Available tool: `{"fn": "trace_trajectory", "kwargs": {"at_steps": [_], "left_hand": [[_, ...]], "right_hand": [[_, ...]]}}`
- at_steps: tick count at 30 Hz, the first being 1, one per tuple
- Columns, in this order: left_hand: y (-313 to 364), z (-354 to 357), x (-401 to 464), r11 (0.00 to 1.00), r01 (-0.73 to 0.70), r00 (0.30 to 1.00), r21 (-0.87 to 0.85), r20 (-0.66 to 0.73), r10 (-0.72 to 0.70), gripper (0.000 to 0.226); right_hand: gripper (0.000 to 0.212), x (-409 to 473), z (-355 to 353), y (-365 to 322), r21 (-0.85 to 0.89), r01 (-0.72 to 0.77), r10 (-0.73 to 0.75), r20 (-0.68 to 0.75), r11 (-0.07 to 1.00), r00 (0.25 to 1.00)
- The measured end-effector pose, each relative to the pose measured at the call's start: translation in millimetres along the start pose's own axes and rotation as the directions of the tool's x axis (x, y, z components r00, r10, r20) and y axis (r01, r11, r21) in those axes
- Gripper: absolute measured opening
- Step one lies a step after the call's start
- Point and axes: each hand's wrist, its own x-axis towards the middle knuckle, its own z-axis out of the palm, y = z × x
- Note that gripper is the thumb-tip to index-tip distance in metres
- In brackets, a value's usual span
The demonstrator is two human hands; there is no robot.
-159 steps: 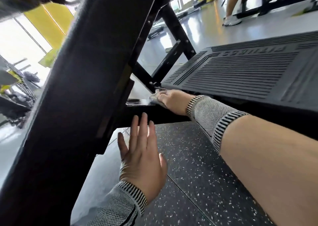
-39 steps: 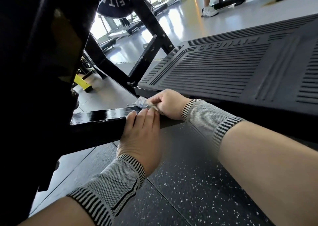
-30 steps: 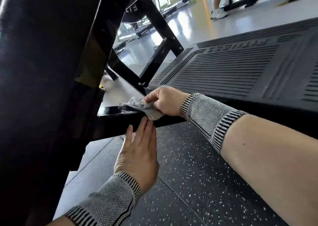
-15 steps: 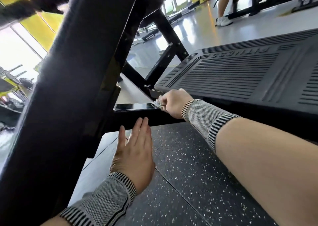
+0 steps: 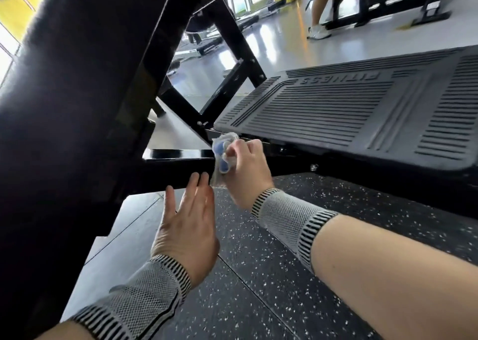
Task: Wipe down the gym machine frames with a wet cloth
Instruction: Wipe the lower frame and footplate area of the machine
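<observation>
Bunching cloth (image 5: pixel 224 151) in right hand (image 5: pixel 244 170), beside left hand (image 5: pixel 187 222)

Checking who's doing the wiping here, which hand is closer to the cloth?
Right. The right hand grips the cloth at the end of the black frame bar. The left hand is open just below and left of it, fingertips by the bar's side.

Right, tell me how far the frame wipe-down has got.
Looks done: the top face of the horizontal black bar shines glossy, as if just wiped. In hand: the right hand grips the bunched cloth at the bar's end, beside the ribbed footplate; the left hand is open, fingertips at the bar's side. Left: the diagonal struts and the big slanted beam show no wiping yet.
</observation>
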Motion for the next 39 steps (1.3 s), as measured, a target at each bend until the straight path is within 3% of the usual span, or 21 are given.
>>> {"fn": "trace_trajectory", "kwargs": {"at_steps": [2,6,10,14,19,22,24,28,31,33,35,37,39], "left_hand": [[4.0,0.6,4.5,1.0,-0.016,1.0,-0.006,-0.011,0.016,0.083],[8.6,4.2,12.2,0.999,-0.041,0.998,0.019,-0.038,0.042,0.08],[9.0,7.9,15.6,0.998,-0.044,0.998,0.035,-0.033,0.045,0.081],[8.7,12.1,15.9,0.998,-0.054,0.996,0.036,-0.066,0.056,0.08],[15.3,26.4,19.9,0.999,-0.028,0.995,-0.019,-0.101,0.026,0.086],[17.1,38.6,16.9,0.984,-0.026,0.965,-0.178,-0.261,-0.022,0.094],[16.5,46.0,7.4,0.958,-0.016,0.959,-0.286,-0.275,-0.066,0.093],[11.8,60.4,-12.2,0.909,0.026,0.934,-0.416,-0.314,-0.171,0.09],[7.3,69.3,-20.7,0.872,0.067,0.925,-0.485,-0.298,-0.236,0.088],[5.5,73.0,-24.7,0.861,0.083,0.927,-0.501,-0.278,-0.252,0.087],[6.7,70.8,-33.5,0.827,0.118,0.933,-0.55,-0.224,-0.282,0.091],[10.2,67.0,-48.9,0.799,0.146,0.95,-0.583,-0.142,-0.277,0.095],[11.1,75.3,-75.6,0.801,0.175,0.966,-0.573,-0.058,-0.252,0.098]], "right_hand": [[0.049,-1.7,2.8,8.4,-0.07,0.056,-0.056,-0.001,0.996,0.998],[0.053,11.8,-6.8,48.5,0.015,-0.208,0.208,-0.029,0.978,0.978],[0.042,24.5,-14.8,79.9,-0.102,-0.321,0.31,-0.108,0.942,0.945],[0.046,28.6,-19.5,93.1,-0.086,-0.459,0.451,-0.095,0.884,0.887],[0.036,10.4,-6.6,62.8,0.159,-0.277,0.294,-0.094,0.948,0.951],[0.032,-5.4,1.2,38.1,0.145,-0.08,0.09,-0.064,0.986,0.994],[0.035,-14.7,6.3,16.9,0.118,0.045,-0.036,-0.074,0.992,0.997],[0.021,-32.9,23.6,-18.8,0.11,0.383,-0.363,-0.166,0.917,0.917],[0.028,-36.1,30.6,-29.1,0.073,0.488,-0.462,-0.23,0.87,0.857],[0.041,-40.8,36.2,-32.7,0.062,0.485,-0.458,-0.243,0.872,0.855],[0.04,-51.5,42.9,-42.3,0.175,0.418,-0.377,-0.223,0.892,0.899],[0.028,-63.8,52.7,-47.9,0.323,0.27,-0.235,-0.145,0.907,0.961],[0.019,-86.4,72.5,-42.4,0.429,0.068,-0.09,0.033,0.901,0.995]]}}
